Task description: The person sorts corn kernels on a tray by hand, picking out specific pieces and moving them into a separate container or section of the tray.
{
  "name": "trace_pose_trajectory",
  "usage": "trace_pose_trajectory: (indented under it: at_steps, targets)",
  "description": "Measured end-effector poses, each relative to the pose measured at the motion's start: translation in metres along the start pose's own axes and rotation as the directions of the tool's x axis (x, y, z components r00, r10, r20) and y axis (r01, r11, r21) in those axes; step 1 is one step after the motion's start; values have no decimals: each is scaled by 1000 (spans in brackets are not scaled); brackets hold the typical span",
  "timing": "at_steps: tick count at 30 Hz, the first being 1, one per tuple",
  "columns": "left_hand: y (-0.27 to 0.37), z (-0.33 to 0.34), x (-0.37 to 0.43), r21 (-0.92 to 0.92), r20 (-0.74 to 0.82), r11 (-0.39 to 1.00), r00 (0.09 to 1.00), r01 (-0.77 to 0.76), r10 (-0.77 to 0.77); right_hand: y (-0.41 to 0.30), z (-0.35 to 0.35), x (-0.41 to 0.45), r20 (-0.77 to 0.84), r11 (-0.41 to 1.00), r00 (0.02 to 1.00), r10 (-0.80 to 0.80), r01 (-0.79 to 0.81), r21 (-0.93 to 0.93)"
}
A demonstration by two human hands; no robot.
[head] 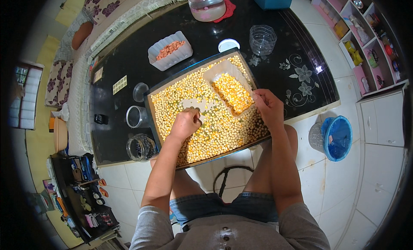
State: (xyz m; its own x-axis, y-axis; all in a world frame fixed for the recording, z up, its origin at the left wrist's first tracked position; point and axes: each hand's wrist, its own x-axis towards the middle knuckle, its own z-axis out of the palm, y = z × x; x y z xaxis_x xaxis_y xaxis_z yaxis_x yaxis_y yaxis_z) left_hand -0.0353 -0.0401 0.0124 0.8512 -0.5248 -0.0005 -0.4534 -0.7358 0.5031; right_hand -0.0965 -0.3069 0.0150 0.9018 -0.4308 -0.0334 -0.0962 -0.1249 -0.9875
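A shallow cardboard box lid or tray [149, 103] holds mixed yellow soybeans, corn kernels and green beans [206, 140]. On top of them, toward the right, a translucent plastic container [215, 72] is partly filled with yellow corn kernels [233, 92]. My right hand [270, 108] grips that container's right edge between thumb and fingers. Over the middle of the tray, my left hand [186, 122] has its fingers curled down at the mix, beside a bare patch [196, 104]. Its fingertips are hidden, so whether they pinch a kernel is unclear.
The tray overhangs the black table's [111, 133] near edge. Behind it stand a plastic container [156, 63] of peanuts, a white lid [229, 45] and a clear plastic tub [263, 40]. Left are clear jars [137, 117] [140, 148]. A blue-lined bin [337, 138] stands right.
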Motion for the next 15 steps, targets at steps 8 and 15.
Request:
trace_pose_trajectory:
  at_steps: [8,15]
  targets:
    - [31,-33,17,-261,-105,960,986,102,-133,-1,1,0,3,1000,1000,1,-1,1]
    - [92,-51,74,-380,-129,921,991,-86,40,-3,2,-2,-10,1000,1000,21,-21,-4]
